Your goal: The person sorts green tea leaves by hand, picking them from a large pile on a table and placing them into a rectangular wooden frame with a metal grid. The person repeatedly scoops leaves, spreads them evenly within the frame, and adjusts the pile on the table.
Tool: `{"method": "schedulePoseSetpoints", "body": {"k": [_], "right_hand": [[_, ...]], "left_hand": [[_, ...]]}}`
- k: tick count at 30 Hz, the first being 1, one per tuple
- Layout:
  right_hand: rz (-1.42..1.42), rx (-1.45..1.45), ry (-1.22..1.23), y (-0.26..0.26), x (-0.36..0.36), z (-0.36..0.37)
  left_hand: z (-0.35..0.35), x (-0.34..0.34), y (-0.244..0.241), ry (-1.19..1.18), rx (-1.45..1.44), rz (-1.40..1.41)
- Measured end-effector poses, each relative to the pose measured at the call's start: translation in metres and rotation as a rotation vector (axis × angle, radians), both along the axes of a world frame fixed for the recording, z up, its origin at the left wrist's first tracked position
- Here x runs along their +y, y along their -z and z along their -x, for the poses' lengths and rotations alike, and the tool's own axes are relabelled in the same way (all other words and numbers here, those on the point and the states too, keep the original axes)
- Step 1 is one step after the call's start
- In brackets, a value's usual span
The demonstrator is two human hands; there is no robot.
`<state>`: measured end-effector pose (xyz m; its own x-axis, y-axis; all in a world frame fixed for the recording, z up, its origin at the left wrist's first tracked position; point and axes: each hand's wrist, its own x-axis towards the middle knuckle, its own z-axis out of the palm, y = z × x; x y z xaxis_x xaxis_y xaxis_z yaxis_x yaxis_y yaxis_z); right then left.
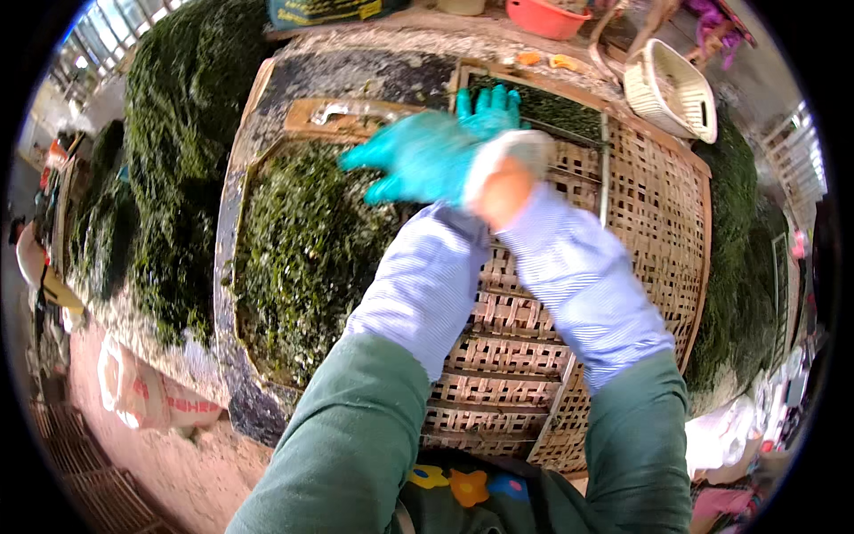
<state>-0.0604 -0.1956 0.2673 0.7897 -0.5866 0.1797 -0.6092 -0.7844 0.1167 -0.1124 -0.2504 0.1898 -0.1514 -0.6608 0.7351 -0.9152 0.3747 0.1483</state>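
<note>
Both my hands wear teal rubber gloves, and my forearms cross at the wrists. My left hand [490, 112] lies with fingers apart at the edge of a narrow framed strip of dark green seaweed [564, 113]. Over it passes my right hand [417, 157], blurred, pointing left with thumb and fingers apart and nothing visible in it. The right glove's cuff is folded back at the wrist. Below and left of the right hand, a layer of chopped green seaweed [300, 260] fills a thin-edged frame. A woven slatted mat [657, 233] lies at the right, under my forearms.
Large seaweed heaps stand left [187, 133] and right [727, 267] of the work board [243, 400]. A wooden piece [303, 117] lies behind the chopped layer. Farther back are a red basin [547, 20], a cream plastic basket [667, 93] and orange scraps. A sack [150, 394] lies lower left.
</note>
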Motion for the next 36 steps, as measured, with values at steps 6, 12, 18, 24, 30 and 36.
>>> {"method": "schedulePoseSetpoints", "body": {"k": [6,12,18,24,30,36], "right_hand": [[-0.075,-0.076,0.129,0.009,-0.021,-0.047],[-0.008,-0.848,0.403,-0.03,-0.036,0.032],[0.012,-0.363,0.805,-0.004,-0.043,0.196],[0.325,-0.262,0.675,0.032,-0.023,0.199],[-0.121,-0.171,0.772,0.002,-0.057,0.164],[0.017,0.017,0.787,0.02,-0.043,0.144]], "left_hand": [[-0.023,0.016,-0.027,0.003,-0.07,-0.187],[-0.031,-0.041,0.006,0.307,0.585,-0.698],[-0.032,0.011,-0.037,-0.02,-0.329,-0.215],[-0.039,-0.004,-0.105,0.151,0.23,-0.52],[-0.02,-0.021,-0.083,0.158,-0.348,-0.673],[-0.121,-0.081,-0.106,0.322,0.208,-0.539]]}}
